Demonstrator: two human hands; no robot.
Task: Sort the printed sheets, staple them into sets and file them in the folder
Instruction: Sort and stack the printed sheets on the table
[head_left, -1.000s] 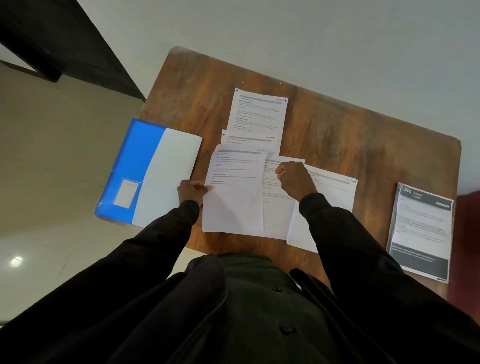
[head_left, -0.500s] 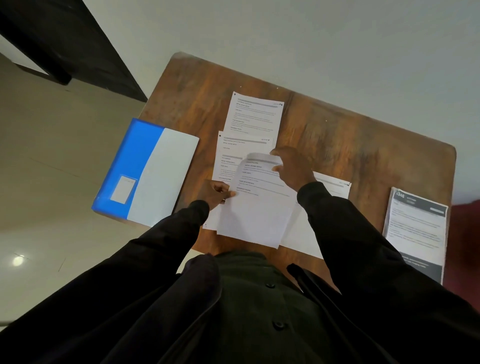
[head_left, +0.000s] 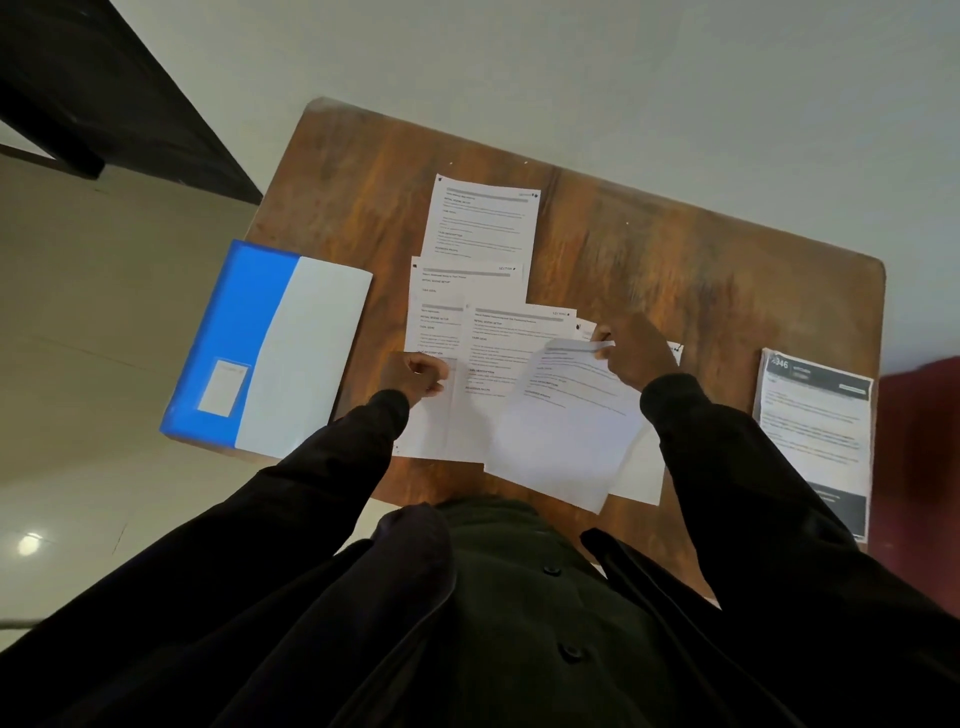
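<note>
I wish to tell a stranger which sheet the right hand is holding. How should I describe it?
Start at the wooden table, then find the overlapping white sheets in its middle. The held sheet is the one nearest the person, on top of the rest. Only it is tilted, with its top edge pinched and curled by the right hand.

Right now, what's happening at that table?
A person is sorting printed sheets on a wooden table. The right hand pinches the top edge of one sheet, raised above the overlapping pile, while the left hand grips the pile's left edge. The blue and white folder lies closed on the left, and a separate stack sits at the right edge. No stapler is in view.
</note>
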